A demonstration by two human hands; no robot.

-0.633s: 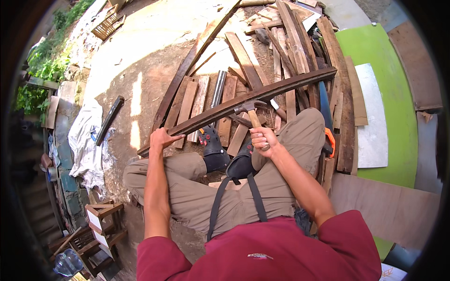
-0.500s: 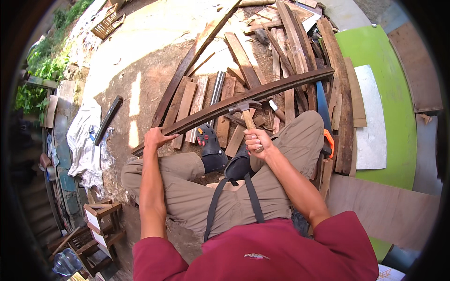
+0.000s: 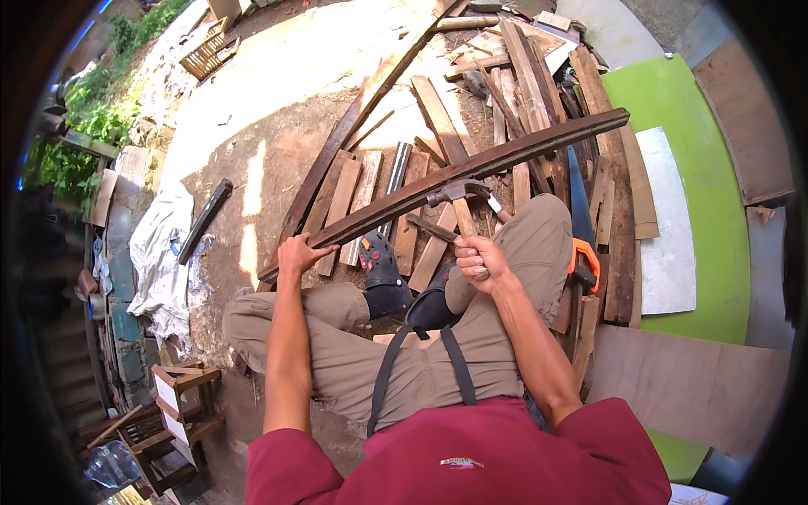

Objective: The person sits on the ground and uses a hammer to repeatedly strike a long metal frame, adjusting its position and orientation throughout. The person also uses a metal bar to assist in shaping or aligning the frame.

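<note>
Left hand: the hand [image 3: 296, 255] grips the near left end of a long dark wooden beam [image 3: 454, 178], fingers bent over it, thumb stretched along its near side.
Right hand: the hand [image 3: 482, 261] has its fingers wrapped tightly around the lower wooden handle of a claw hammer [image 3: 465, 217].
Beam: slants across in front of the person, from the left hand near the left knee up to the far right, passing above the loose boards.
Hammer head: lies right at the beam's near side, about midway along; whether it touches the wood, I cannot tell.
Legs: brown trousers [image 3: 345, 337], knees bent outward, with dark clogs [image 3: 383, 273] between them.
Boards: several short planks [image 3: 366, 181] lie side by side on the ground [image 3: 286, 151] beyond the clogs; longer ones pile up to the right.
Saw: blue blade, orange handle [image 3: 593, 252], just beside the right knee.
Right side: a green sheet [image 3: 720, 202] with a pale panel [image 3: 671, 219] over it.
Left side: a white cloth [image 3: 160, 257] on the ground, a dark strip [image 3: 204, 221] next to it.
</note>
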